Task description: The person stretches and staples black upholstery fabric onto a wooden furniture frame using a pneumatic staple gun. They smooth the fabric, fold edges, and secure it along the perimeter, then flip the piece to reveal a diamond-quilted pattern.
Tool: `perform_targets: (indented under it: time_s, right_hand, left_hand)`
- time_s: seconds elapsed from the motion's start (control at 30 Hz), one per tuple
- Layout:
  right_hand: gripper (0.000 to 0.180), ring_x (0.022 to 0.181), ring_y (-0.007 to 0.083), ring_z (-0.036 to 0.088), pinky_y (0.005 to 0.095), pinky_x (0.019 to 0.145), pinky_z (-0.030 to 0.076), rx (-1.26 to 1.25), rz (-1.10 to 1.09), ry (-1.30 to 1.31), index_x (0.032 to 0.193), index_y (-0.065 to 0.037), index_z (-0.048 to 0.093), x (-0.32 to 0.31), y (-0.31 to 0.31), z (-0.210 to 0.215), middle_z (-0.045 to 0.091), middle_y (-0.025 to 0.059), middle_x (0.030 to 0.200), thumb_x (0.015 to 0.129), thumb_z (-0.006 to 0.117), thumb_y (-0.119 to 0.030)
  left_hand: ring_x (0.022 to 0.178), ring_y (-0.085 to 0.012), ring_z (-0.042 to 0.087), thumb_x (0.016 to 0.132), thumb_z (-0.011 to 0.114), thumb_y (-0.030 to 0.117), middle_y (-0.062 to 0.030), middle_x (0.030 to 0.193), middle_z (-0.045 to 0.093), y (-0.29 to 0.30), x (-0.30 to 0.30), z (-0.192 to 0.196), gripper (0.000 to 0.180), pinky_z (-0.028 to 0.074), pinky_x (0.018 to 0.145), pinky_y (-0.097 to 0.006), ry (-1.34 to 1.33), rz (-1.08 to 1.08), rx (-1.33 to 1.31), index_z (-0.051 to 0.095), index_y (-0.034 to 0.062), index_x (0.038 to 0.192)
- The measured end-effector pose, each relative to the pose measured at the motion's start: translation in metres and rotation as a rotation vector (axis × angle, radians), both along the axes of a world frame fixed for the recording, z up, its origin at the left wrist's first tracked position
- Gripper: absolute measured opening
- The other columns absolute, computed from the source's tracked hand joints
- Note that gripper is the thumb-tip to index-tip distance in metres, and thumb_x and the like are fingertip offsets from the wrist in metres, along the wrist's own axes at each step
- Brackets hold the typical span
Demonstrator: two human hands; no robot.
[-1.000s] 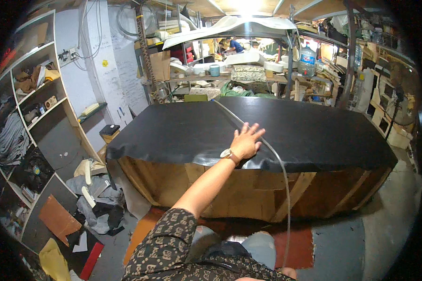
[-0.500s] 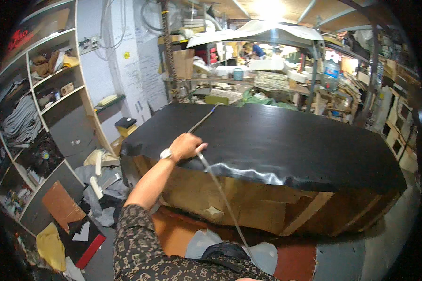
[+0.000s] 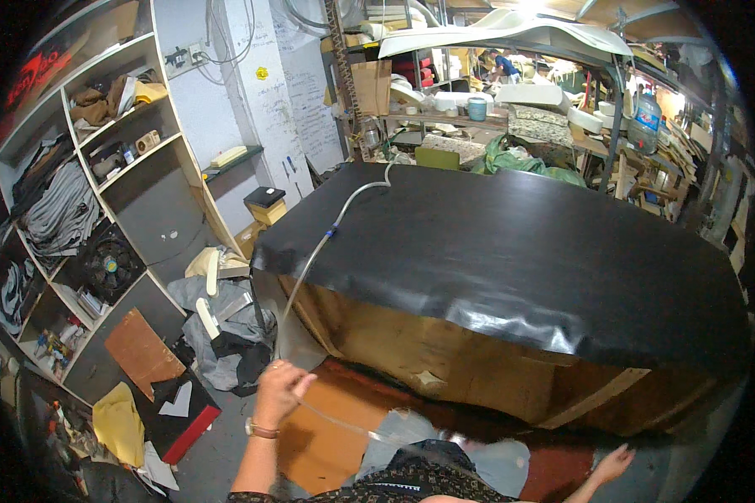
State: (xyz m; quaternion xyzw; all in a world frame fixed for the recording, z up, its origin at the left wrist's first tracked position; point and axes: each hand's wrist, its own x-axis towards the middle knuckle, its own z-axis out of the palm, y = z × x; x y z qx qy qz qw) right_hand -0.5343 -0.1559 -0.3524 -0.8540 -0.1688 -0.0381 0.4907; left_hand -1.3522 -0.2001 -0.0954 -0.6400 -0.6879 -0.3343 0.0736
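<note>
My left hand (image 3: 279, 392), with a watch strap at the wrist, is closed round a thin pale hose (image 3: 312, 256). From the hand the hose rises past the near left corner of a large black-covered block (image 3: 495, 243) and bends across its top to the far edge; a blue band marks it partway. On the other side of my hand it runs blurred across my lap. Low on the right, my right hand (image 3: 614, 464) is off the block's front, fingers stretched out, with nothing visible in them. The block's front shows brown, board-like panels (image 3: 478, 356) under the black sheet's wrinkled edge.
Shelves (image 3: 134, 168) with folded fabric and a fan (image 3: 109, 260) line the left wall. Grey cloth (image 3: 218, 335), a brown board (image 3: 144, 352) and yellow cloth (image 3: 119, 423) lie below. Behind the block, a cluttered workbench holds foam pieces; a water bottle (image 3: 646, 124) stands right.
My left hand has come down and left from the block's front edge, still gripping the hose, which now curves across the block's left part. My right hand has come into view; the view has shifted.
</note>
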Motion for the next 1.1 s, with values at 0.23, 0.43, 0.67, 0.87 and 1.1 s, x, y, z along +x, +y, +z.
perform_targets:
  time_s: [0.23, 0.43, 0.67, 0.87, 1.1]
  right_hand:
    - [0.045, 0.131, 0.0326, 0.059, 0.0445, 0.113, 0.045, 0.459, 0.519, -0.660, 0.133, 0.002, 0.066, -0.198, 0.091, 0.259, 0.062, 0.0178, 0.143, 0.094, 0.079, -0.018]
    - [0.092, 0.145, 0.0405, 0.045, 0.0593, 0.122, 0.030, 0.030, 1.205, -0.904, 0.140, -0.010, 0.062, -0.327, 0.122, 0.320, 0.055, 0.0123, 0.153, 0.062, 0.098, -0.044]
    - [0.080, 0.145, 0.0396, 0.047, 0.0594, 0.121, 0.030, -0.045, 1.150, -0.980, 0.141, -0.024, 0.066, -0.338, 0.141, 0.311, 0.057, 0.0078, 0.155, 0.064, 0.078, -0.007]
    - [0.064, 0.132, 0.0367, 0.061, 0.0506, 0.112, 0.041, -0.065, 1.217, -0.991, 0.128, -0.024, 0.076, -0.321, 0.147, 0.328, 0.069, 0.0077, 0.143, 0.067, 0.070, -0.007]
    - [0.055, 0.102, 0.0262, 0.067, 0.0403, 0.092, 0.050, 0.091, 1.315, -0.708, 0.110, -0.022, 0.082, -0.313, 0.177, 0.350, 0.079, -0.0033, 0.118, 0.058, 0.070, -0.005]
  left_hand:
    - [0.136, -0.0393, 0.058, 0.077, 0.090, 0.016, -0.0152, 0.139, 0.068, 0.093, 0.060, 0.027, 0.020, 0.046, 0.114, -0.049, -0.096, -0.174, 0.422, 0.080, 0.0080, 0.093]
    - [0.149, -0.0395, 0.044, 0.088, 0.084, 0.037, -0.0150, 0.156, 0.055, 0.144, 0.117, 0.034, 0.065, 0.028, 0.125, -0.058, -0.099, -0.230, 0.289, 0.063, 0.0092, 0.143]
    - [0.145, -0.0333, 0.050, 0.101, 0.065, 0.046, -0.0084, 0.151, 0.061, 0.189, 0.054, 0.050, 0.050, 0.029, 0.121, -0.065, 0.102, -0.124, 0.138, 0.067, 0.0146, 0.140]
    - [0.158, -0.0356, 0.031, 0.105, 0.047, 0.064, -0.0070, 0.169, 0.040, 0.243, -0.028, 0.088, 0.066, 0.020, 0.127, -0.062, 0.131, -0.005, -0.328, 0.053, 0.0234, 0.157]
    - [0.163, -0.0371, 0.014, 0.099, 0.041, 0.079, -0.0069, 0.177, 0.020, 0.308, -0.049, 0.110, 0.086, 0.008, 0.129, -0.064, 0.112, 0.179, -0.584, 0.033, 0.0282, 0.167]
